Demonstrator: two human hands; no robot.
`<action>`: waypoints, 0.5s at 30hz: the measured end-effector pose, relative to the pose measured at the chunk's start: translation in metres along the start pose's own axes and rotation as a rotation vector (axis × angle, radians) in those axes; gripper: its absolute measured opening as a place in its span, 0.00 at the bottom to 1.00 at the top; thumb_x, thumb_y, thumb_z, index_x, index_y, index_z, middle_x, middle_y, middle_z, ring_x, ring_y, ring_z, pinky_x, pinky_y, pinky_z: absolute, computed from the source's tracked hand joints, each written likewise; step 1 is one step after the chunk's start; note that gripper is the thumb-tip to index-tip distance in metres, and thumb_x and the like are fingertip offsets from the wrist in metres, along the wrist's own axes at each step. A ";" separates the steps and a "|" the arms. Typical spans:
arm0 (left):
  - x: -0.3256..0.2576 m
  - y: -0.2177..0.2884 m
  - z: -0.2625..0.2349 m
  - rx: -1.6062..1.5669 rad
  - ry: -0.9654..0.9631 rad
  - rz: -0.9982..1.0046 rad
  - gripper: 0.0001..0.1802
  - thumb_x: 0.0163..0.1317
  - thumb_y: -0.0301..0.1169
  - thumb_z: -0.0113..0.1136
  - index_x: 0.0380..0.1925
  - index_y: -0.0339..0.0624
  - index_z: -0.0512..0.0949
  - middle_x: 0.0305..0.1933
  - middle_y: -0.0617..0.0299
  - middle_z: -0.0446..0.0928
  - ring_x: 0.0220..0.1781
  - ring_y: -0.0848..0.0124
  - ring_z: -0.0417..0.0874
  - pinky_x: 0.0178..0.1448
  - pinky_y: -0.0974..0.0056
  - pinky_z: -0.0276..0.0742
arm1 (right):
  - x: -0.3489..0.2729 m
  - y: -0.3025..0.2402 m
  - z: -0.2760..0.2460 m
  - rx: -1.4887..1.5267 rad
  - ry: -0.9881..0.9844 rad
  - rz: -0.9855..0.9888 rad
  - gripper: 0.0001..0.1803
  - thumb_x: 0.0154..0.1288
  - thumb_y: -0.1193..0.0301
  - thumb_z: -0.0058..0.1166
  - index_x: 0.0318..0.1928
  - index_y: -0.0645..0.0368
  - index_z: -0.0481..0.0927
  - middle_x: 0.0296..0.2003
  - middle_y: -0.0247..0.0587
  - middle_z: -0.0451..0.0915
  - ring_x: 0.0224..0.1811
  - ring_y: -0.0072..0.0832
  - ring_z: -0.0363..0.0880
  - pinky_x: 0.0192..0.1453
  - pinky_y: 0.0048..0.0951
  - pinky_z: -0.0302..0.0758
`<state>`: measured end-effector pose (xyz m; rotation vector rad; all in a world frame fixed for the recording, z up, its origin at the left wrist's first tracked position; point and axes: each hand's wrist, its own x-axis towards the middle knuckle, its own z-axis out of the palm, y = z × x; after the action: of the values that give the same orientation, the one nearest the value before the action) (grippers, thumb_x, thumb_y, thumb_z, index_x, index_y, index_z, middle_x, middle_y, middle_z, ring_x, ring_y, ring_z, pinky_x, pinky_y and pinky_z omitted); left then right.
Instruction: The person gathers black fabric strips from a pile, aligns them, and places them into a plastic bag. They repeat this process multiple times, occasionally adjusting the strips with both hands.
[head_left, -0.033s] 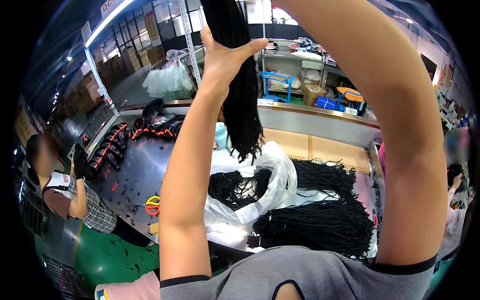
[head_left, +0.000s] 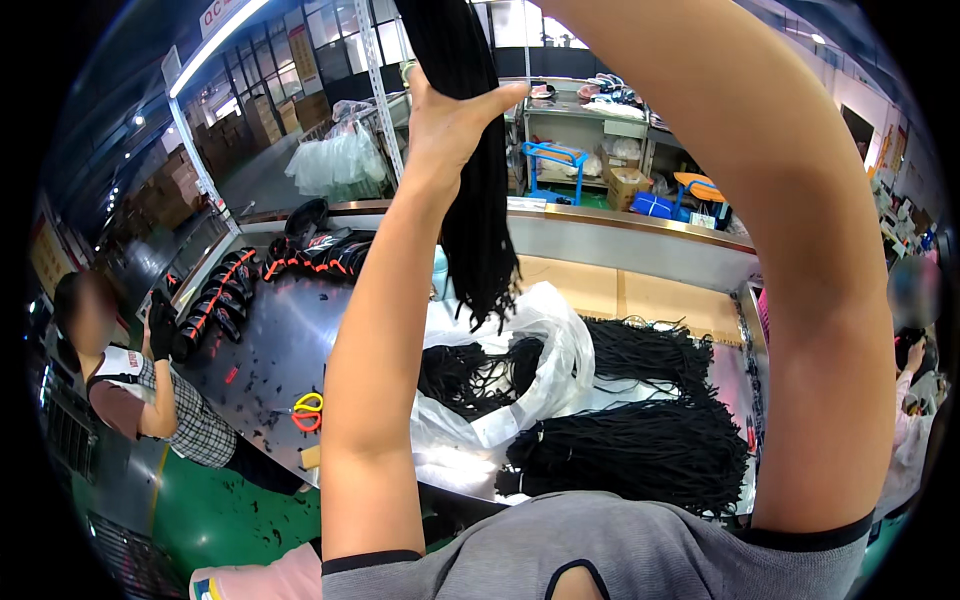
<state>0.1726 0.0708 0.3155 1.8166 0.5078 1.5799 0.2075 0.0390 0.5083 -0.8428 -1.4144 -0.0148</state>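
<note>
A long bundle of black cords (head_left: 478,220) hangs down from the upper edge, its loose ends spread at the bottom. My left hand (head_left: 445,125) is raised against it, with the thumb stretched across the front and the other fingers mostly hidden around the bundle. My right arm (head_left: 810,220) arches up and leaves the view at the top, so my right hand is out of sight. Below, on the table, more black cords (head_left: 630,455) lie in tied bundles. Beside them an opened white plastic bag (head_left: 568,355) holds further cords.
Scissors with yellow and red handles (head_left: 307,412) lie left of my arm among black scraps. Black-and-orange items (head_left: 215,300) line the table's far left, where a co-worker (head_left: 150,390) stands. A low wall (head_left: 640,235) bounds the back, with cardboard (head_left: 570,283) before it.
The hanging bundle and my left hand have shifted very slightly left and down. The things on the table stay in place.
</note>
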 end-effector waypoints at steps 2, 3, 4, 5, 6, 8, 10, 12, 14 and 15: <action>-0.026 -0.007 0.003 -0.184 -0.093 -0.164 0.17 0.54 0.25 0.73 0.43 0.35 0.80 0.36 0.62 0.84 0.38 0.74 0.84 0.45 0.67 0.79 | -0.004 -0.002 -0.008 -0.090 0.039 -0.015 0.18 0.61 0.67 0.62 0.45 0.70 0.83 0.43 0.60 0.85 0.47 0.48 0.86 0.48 0.42 0.80; -0.034 -0.009 0.000 -0.188 -0.150 -0.287 0.18 0.55 0.25 0.72 0.45 0.36 0.80 0.38 0.59 0.84 0.38 0.71 0.85 0.44 0.65 0.80 | -0.003 -0.002 -0.012 -0.094 0.048 -0.027 0.17 0.61 0.67 0.62 0.45 0.70 0.83 0.43 0.60 0.85 0.47 0.47 0.86 0.48 0.42 0.80; -0.042 -0.008 -0.003 -0.193 -0.209 -0.413 0.19 0.56 0.25 0.71 0.48 0.36 0.80 0.39 0.56 0.84 0.38 0.68 0.86 0.42 0.64 0.82 | -0.002 0.001 -0.016 -0.102 0.055 -0.034 0.17 0.61 0.67 0.62 0.45 0.70 0.83 0.42 0.59 0.85 0.46 0.47 0.86 0.47 0.42 0.80; -0.049 -0.013 -0.006 -0.193 -0.215 -0.421 0.21 0.56 0.24 0.70 0.51 0.35 0.77 0.38 0.55 0.83 0.37 0.67 0.86 0.40 0.63 0.82 | -0.002 0.001 -0.017 -0.104 0.060 -0.038 0.17 0.61 0.68 0.62 0.45 0.69 0.83 0.42 0.59 0.85 0.46 0.47 0.86 0.47 0.42 0.80; -0.056 -0.022 -0.009 -0.193 -0.221 -0.429 0.24 0.57 0.23 0.69 0.54 0.33 0.75 0.37 0.54 0.83 0.37 0.66 0.87 0.38 0.63 0.83 | 0.000 0.002 -0.018 -0.107 0.065 -0.045 0.17 0.61 0.68 0.62 0.45 0.69 0.83 0.42 0.59 0.85 0.46 0.47 0.85 0.47 0.42 0.80; -0.072 -0.038 -0.019 -0.261 -0.340 -0.521 0.30 0.56 0.22 0.68 0.60 0.33 0.70 0.33 0.56 0.80 0.39 0.65 0.86 0.43 0.61 0.83 | 0.001 0.002 -0.019 -0.105 0.069 -0.050 0.17 0.61 0.68 0.62 0.45 0.69 0.83 0.42 0.58 0.85 0.45 0.46 0.85 0.46 0.42 0.79; -0.094 -0.040 -0.025 -0.318 -0.392 -0.505 0.32 0.55 0.23 0.68 0.61 0.34 0.69 0.34 0.58 0.79 0.41 0.66 0.85 0.50 0.60 0.81 | 0.002 0.002 -0.021 -0.100 0.072 -0.056 0.16 0.61 0.68 0.62 0.44 0.69 0.83 0.41 0.58 0.85 0.45 0.45 0.85 0.46 0.42 0.79; -0.109 -0.040 -0.029 -0.388 -0.385 -0.545 0.32 0.54 0.25 0.69 0.60 0.32 0.70 0.35 0.60 0.80 0.40 0.67 0.85 0.51 0.62 0.80 | 0.004 0.003 -0.026 -0.096 0.081 -0.062 0.16 0.61 0.69 0.62 0.44 0.69 0.83 0.41 0.57 0.85 0.44 0.45 0.85 0.45 0.42 0.79; -0.121 -0.044 -0.031 -0.355 -0.408 -0.527 0.33 0.53 0.25 0.70 0.60 0.32 0.70 0.35 0.59 0.81 0.41 0.67 0.86 0.52 0.61 0.80 | 0.006 0.004 -0.028 -0.098 0.085 -0.066 0.15 0.61 0.69 0.62 0.44 0.68 0.83 0.41 0.56 0.85 0.43 0.44 0.84 0.45 0.42 0.79; -0.129 -0.050 -0.030 -0.332 -0.430 -0.522 0.33 0.51 0.23 0.68 0.60 0.36 0.71 0.36 0.57 0.80 0.44 0.66 0.85 0.53 0.61 0.80 | 0.006 0.006 -0.031 -0.099 0.087 -0.063 0.15 0.61 0.69 0.62 0.44 0.68 0.83 0.40 0.56 0.84 0.43 0.44 0.84 0.44 0.42 0.79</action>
<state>0.1258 0.0256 0.1895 1.5426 0.4375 0.8356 0.2384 0.0304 0.5128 -0.8692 -1.3669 -0.1689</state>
